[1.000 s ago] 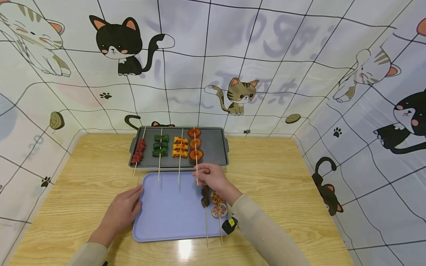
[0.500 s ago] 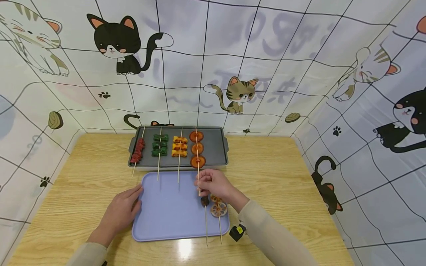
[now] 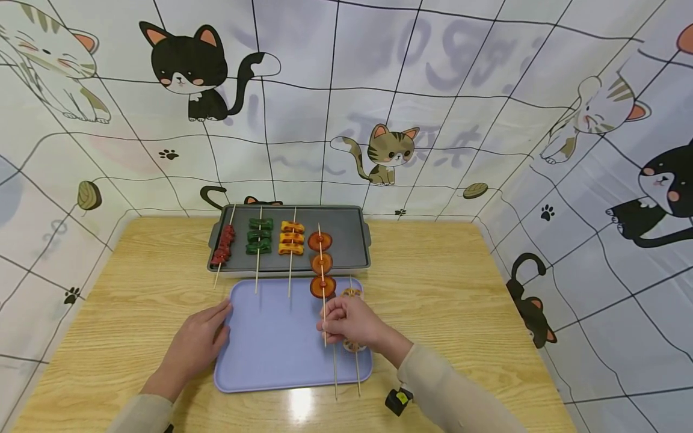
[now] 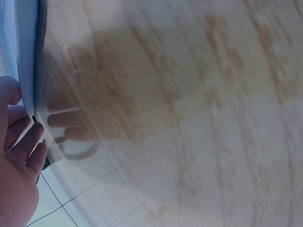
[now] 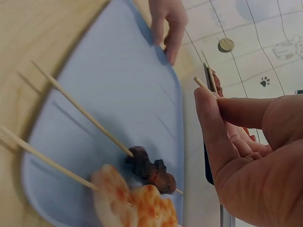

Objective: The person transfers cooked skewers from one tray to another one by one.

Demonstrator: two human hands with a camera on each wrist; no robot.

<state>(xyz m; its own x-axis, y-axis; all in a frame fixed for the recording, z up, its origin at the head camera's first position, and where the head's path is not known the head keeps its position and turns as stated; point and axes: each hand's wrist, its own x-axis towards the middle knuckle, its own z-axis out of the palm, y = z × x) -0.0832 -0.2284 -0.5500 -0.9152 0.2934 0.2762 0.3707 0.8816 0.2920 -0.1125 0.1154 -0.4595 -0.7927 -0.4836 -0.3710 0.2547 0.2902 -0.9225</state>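
- Pinching the lower stick of the orange-slice skewer [image 3: 322, 263] between thumb and fingers of the right hand [image 3: 354, 322], with barely any gap; probably gripping there to spare the slices.
- Holding that skewer over the right part of the lavender tray [image 3: 276, 337], and reaching with its tip over the grey pan [image 3: 349, 240] just beyond the tray.
- Resting the left hand [image 3: 197, 343], fingers loose and grasping nothing, against the tray's left rim; likely steadying it.
- Seeing a dark-chunk skewer [image 5: 151, 172] beside a lotus-slice skewer [image 5: 111, 194] on the tray's right part; perhaps jutting past the near rim for easy pickup.
- Seeing a red skewer [image 3: 222, 246], a green skewer [image 3: 258, 236] and a yellow skewer [image 3: 291, 238] on the pan beyond the tray, apparently presenting bare ends for gripping.
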